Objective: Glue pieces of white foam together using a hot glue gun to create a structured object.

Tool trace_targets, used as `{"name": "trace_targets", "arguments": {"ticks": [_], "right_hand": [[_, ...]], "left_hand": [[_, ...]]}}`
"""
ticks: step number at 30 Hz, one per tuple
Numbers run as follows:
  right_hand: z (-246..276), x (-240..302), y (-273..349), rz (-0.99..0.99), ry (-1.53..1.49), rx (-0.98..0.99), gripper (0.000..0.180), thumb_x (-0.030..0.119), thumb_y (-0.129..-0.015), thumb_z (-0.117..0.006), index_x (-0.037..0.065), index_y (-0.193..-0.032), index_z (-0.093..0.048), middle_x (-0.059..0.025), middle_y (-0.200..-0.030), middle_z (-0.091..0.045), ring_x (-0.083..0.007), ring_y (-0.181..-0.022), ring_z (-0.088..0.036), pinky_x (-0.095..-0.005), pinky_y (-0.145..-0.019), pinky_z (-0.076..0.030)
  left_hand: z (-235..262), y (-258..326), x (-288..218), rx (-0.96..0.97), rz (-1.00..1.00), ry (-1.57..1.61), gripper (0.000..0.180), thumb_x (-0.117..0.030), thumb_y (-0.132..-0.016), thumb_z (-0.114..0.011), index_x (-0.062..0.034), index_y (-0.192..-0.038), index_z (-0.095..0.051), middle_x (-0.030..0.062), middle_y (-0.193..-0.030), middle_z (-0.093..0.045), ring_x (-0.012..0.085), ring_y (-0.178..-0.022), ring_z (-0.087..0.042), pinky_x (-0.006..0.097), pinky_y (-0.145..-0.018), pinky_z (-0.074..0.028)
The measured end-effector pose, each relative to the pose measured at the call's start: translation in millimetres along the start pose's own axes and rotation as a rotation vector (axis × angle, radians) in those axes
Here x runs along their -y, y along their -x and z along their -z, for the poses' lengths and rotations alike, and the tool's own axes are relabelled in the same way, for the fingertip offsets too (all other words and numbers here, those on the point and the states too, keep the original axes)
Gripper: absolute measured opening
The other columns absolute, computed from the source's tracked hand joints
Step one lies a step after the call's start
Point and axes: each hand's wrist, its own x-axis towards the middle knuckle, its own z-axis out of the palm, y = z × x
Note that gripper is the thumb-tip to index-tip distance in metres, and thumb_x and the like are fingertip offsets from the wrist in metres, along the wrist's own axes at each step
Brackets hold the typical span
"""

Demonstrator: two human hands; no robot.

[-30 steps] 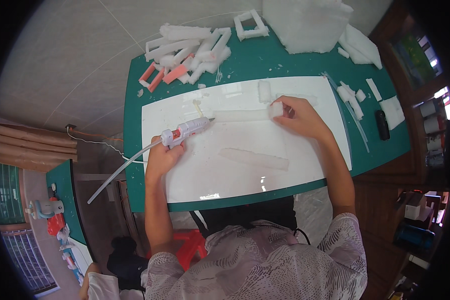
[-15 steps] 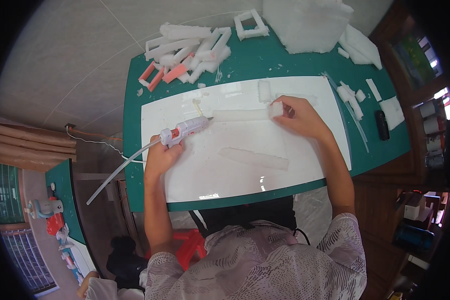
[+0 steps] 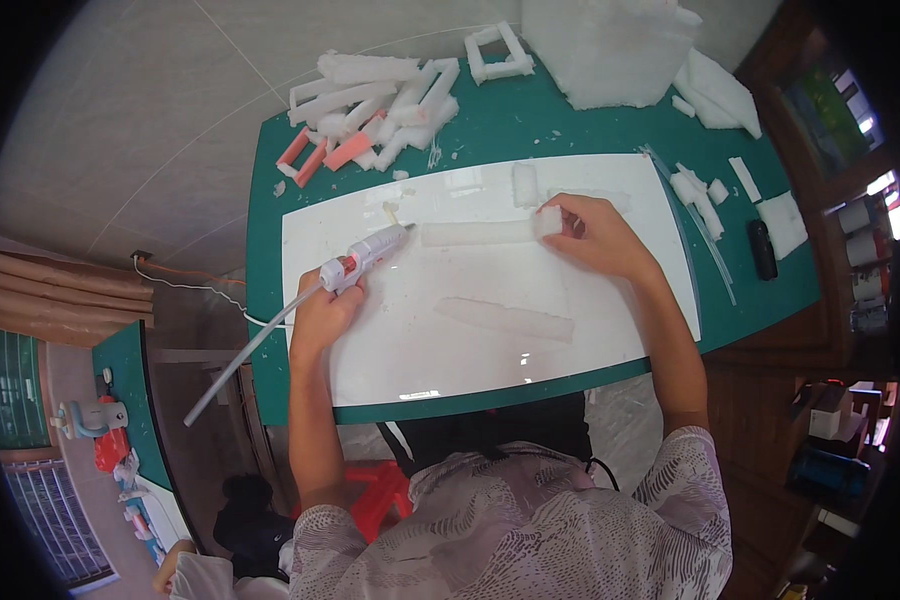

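Observation:
My left hand (image 3: 328,314) is wrapped round the handle of a white hot glue gun (image 3: 370,254) with a long clear glue stick (image 3: 238,364) trailing from its back. Its nozzle points up and right, just short of the left end of a long white foam strip (image 3: 475,233). At the strip's right end, my right hand (image 3: 590,235) pinches a small white foam block (image 3: 549,222); whether block and strip are joined I cannot tell. Nearer to me lies another foam strip (image 3: 505,318), loose on the white board (image 3: 390,365).
Beyond the strip lie a short foam piece (image 3: 524,185) and a thin one (image 3: 600,198). A heap of white and pink foam pieces (image 3: 370,100) and a foam frame (image 3: 500,55) sit at the back. Clear glue sticks (image 3: 705,240) and a black object (image 3: 762,250) lie right. A cord (image 3: 200,283) runs left.
The glue gun's nozzle has drawn slightly left and up, away from the strip's left end, and its glue stick has swung a little. My right hand stays on the foam block.

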Motion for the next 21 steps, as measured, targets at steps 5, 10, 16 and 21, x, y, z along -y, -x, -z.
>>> {"name": "trace_targets", "arguments": {"ticks": [5, 10, 16, 21], "right_hand": [[2, 2, 2, 0.008, -0.009, -0.006, 0.029, 0.012, -0.078, -0.072, 0.003, -0.105, -0.066, -0.0052, -0.077, -0.058, -0.0144, -0.069, -0.054, -0.027, -0.065, -0.045], [-1, -2, 1, 0.034, -0.029, -0.021, 0.03, 0.013, -0.078, -0.073, 0.003, -0.105, -0.065, -0.0058, -0.078, -0.059, -0.0146, -0.069, -0.053, -0.0272, -0.065, -0.045], [1, 0, 3, 0.031, -0.019, -0.012, 0.029, 0.012, -0.079, -0.071, -0.001, -0.104, -0.063, -0.0082, -0.075, -0.059, -0.018, -0.069, -0.053, -0.0286, -0.064, -0.045], [3, -3, 3, 0.006, 0.002, 0.005, 0.031, 0.014, -0.079, -0.072, 0.0, -0.106, -0.064, -0.0074, -0.078, -0.059, -0.0165, -0.07, -0.054, -0.0282, -0.066, -0.046]], "left_hand": [[5, -3, -10, -0.046, -0.045, -0.051, 0.021, -0.004, -0.071, -0.059, 0.0011, -0.09, -0.066, 0.0075, -0.069, -0.06, 0.0161, -0.062, -0.053, 0.03, -0.059, -0.043], [15, -3, -13, -0.158, -0.218, -0.366, 0.028, 0.001, -0.078, -0.057, 0.003, -0.106, -0.062, 0.0109, -0.092, -0.062, 0.0246, -0.079, -0.059, 0.03, -0.072, -0.047], [38, 1, 11, -0.048, -0.19, -0.516, 0.031, 0.0, -0.076, -0.067, 0.003, -0.106, -0.058, 0.0159, -0.11, -0.055, 0.0335, -0.097, -0.057, 0.035, -0.082, -0.046], [61, -9, 0, 0.305, -0.163, -0.452, 0.049, 0.008, -0.067, -0.067, -0.0006, -0.112, -0.051, 0.0155, -0.12, -0.049, 0.0322, -0.106, -0.056, 0.035, -0.093, -0.047]]}}
